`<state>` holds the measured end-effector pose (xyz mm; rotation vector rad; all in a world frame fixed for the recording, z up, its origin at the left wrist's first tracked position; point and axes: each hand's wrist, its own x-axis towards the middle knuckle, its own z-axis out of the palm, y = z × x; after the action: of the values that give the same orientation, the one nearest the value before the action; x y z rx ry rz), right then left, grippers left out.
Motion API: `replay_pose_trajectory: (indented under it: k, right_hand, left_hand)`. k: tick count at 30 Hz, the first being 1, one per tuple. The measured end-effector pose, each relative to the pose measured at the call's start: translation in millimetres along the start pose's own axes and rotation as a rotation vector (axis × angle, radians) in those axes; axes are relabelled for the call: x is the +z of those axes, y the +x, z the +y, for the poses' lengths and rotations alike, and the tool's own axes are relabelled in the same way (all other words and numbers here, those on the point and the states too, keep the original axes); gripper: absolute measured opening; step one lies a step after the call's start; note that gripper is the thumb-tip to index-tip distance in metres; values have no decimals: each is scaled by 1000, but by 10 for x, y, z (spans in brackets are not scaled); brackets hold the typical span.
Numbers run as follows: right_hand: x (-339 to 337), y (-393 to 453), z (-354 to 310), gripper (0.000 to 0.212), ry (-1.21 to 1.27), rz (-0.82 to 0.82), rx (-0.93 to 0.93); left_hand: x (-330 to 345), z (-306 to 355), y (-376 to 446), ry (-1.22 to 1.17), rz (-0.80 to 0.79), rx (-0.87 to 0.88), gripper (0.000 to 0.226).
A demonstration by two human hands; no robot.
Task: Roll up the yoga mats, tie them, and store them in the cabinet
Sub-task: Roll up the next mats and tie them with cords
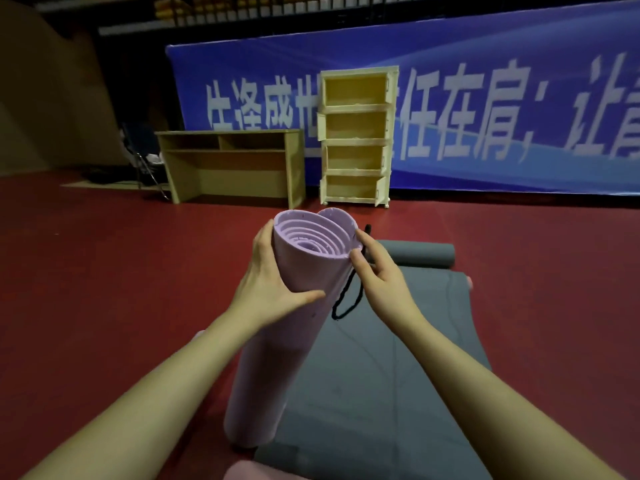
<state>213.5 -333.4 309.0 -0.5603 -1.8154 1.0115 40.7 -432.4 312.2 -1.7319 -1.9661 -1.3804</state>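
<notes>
A dark red floor [104,271] is filling the lower frame. A blue banner [485,98] with large white characters is stretching across the upper right wall. A low wooden desk [232,164] is standing at centre left, with a dark chair [145,157] sitting left of it. Dim light is falling throughout.

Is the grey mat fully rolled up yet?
No. The grey mat lies mostly flat on the red floor, rolled only at its far end, while both hands work on the upright purple mat.
</notes>
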Motion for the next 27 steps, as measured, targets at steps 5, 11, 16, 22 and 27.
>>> replay_pose_trajectory:
  k: [5,11,16,22,27]
  right_hand:
    - [431,310,-109,46,3,-30,-40]
    - [1021,719,-118,46,-163,1,-216]
    - [1415,912,-185,49,-392,66,-368]
    - [1615,1070,-161,50,-175,-4,-418]
    - [1817,1029,-78,38,-38,26,-366]
  left_hand:
    - [-362,-346,217,51,1,72,102]
    - [-646,-656,449,0,243,-12,67]
    - [-739,-908,555,38,395,-90,58]
    - [-776,-1120,622,-50,478,-74,62]
    - [-629,-1219,699,-177,594,-61,54]
